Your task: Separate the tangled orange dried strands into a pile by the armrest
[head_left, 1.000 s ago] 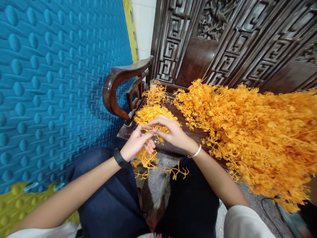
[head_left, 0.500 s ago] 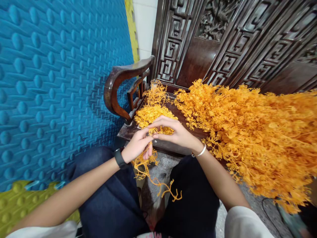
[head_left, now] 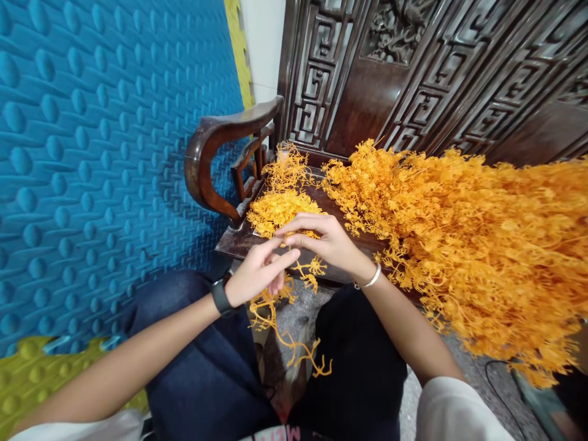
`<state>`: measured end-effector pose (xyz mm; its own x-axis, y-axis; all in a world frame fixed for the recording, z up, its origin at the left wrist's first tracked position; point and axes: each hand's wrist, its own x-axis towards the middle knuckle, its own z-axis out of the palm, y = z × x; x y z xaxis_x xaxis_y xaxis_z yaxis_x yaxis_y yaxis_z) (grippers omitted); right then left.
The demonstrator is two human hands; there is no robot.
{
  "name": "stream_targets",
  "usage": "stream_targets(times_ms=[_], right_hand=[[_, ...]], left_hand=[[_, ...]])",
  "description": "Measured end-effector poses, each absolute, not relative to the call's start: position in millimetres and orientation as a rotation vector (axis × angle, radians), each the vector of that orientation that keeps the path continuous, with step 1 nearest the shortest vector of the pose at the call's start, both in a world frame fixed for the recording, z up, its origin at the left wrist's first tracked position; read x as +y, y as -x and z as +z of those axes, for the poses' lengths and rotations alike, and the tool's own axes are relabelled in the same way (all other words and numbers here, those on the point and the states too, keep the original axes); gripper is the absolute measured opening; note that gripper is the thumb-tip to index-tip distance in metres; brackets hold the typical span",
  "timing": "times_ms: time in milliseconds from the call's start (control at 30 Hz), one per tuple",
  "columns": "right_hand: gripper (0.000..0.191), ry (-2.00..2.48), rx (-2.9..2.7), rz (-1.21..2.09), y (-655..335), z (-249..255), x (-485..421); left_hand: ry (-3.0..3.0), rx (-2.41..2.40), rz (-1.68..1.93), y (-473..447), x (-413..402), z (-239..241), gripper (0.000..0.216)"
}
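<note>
My left hand (head_left: pixel 258 274), a black band on its wrist, is closed round an orange plastic sprig (head_left: pixel 281 331) that dangles between my knees. My right hand (head_left: pixel 327 241), wearing a silver bangle, pinches a small piece of the same orange sprig (head_left: pixel 312 268) just beside the left fingertips. Both hands hover over the front edge of a dark wooden bench seat (head_left: pixel 239 242). A small heap of orange pieces (head_left: pixel 277 206) lies on the seat just behind my hands.
A big pile of orange plastic sprigs (head_left: pixel 473 239) covers the bench to the right. The curved wooden armrest (head_left: pixel 212 142) and carved backrest (head_left: pixel 390 67) stand behind. A blue studded foam mat (head_left: pixel 101 141) leans at the left. My dark-trousered legs (head_left: pixel 202 361) are below.
The sprig in my left hand has swung lower between my knees. My right hand has pulled slightly away, with a small piece now hanging from its fingers.
</note>
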<state>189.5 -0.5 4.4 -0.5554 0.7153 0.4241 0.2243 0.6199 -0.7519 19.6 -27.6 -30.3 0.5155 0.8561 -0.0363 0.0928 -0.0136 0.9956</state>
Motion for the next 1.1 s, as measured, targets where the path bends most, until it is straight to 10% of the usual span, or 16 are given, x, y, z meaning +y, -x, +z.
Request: stream_targets(times_ms=[1100], right_hand=[[0.021, 1.418, -1.242, 0.776, -284, -59, 103]], left_hand=[[-1.167, 0.914, 0.473, -35, -38, -43, 0.034]])
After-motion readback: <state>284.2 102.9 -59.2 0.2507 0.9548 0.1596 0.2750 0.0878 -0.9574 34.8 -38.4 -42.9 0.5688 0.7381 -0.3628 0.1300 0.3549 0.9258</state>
